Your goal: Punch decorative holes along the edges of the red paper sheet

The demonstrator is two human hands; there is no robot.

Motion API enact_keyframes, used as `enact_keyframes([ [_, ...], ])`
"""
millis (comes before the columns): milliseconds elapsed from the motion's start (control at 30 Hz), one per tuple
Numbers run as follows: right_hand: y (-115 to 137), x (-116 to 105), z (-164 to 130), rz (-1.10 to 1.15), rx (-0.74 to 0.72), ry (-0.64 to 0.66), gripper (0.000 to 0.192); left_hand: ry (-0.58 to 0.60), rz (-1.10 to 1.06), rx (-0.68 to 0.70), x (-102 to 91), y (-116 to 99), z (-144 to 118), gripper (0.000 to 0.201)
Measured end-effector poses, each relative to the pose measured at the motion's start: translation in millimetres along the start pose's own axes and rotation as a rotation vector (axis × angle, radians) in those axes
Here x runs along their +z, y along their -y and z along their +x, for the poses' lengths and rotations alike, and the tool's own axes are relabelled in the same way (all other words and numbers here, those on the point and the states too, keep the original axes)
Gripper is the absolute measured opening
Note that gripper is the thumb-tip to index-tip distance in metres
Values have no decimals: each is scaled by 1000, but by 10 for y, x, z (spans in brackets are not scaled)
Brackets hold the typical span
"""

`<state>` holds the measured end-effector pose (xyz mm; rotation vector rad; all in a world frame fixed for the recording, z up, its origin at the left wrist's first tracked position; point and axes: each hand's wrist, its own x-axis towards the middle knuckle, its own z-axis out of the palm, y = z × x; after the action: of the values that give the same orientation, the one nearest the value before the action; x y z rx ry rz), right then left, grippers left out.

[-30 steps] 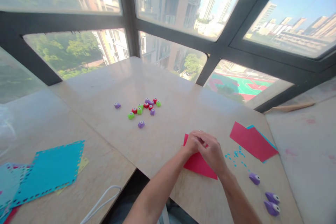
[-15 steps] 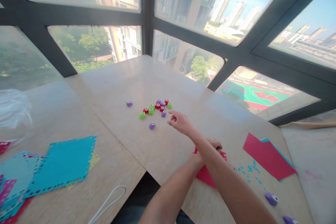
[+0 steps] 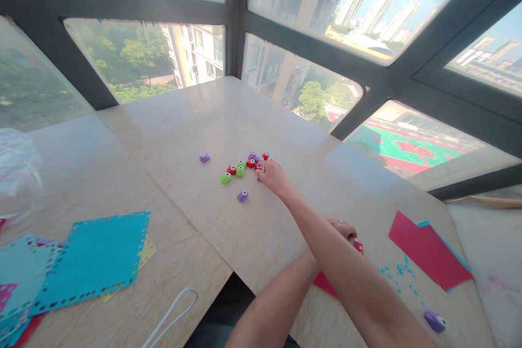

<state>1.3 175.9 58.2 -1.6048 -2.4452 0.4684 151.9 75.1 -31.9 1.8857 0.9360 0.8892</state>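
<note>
Head view shows my right hand point(image 3: 272, 175) reaching into the cluster of small punches point(image 3: 244, 166), its fingertips hiding one; I cannot tell whether it pinches anything. My left hand point(image 3: 345, 228), mostly covered by the right forearm, presses flat on the red paper point(image 3: 326, 281) beneath it.

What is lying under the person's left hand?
A red paper sheet lies under the left hand on the table. The crossing right arm covers most of both; further items beneath cannot be seen.

right hand point(image 3: 272, 175) stretched far forward, fingers curled, left hand point(image 3: 342, 230) resting low, partly hidden
</note>
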Motion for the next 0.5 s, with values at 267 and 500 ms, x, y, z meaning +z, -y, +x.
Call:
enact_keyframes([
  [267,5,59,6,-54,16,-41,22,-23,8,-37,-57,-102,-21,26],
  [500,-53,81,-126,-76,-52,-42,14,1,18,-37,-30,-73,7,26],
])
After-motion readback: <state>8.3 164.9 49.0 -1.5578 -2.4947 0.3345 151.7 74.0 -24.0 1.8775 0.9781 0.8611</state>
